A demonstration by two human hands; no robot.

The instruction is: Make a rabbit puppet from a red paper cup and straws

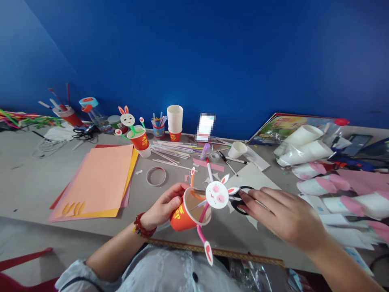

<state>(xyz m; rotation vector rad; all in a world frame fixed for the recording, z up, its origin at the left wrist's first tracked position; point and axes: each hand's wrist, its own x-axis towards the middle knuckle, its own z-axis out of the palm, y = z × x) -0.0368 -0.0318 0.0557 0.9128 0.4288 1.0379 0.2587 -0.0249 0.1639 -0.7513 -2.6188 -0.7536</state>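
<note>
My left hand (173, 202) is wrapped around a red paper cup (180, 217) with yellow letters, tilted so its mouth faces right. A white paper rabbit head (217, 194) with pink cheeks and ears stands out in front of the cup's mouth. A pink arm (201, 235) bends down over the rim and ends in a white paw (208, 253); an orange arm (192, 178) rises on the far side. My right hand (279, 215) grips the black handles of a pair of scissors (244, 209). Their blades pass behind the rabbit head towards the cup and are partly hidden.
A finished-looking rabbit cup (139, 142) stands at the back left, by stacked paper cups (175, 119). Coloured paper sheets (100, 174) lie left, with a tape roll (156, 176) beside them. Paper sticks (173, 150) lie behind; more cups (306, 152) crowd the right.
</note>
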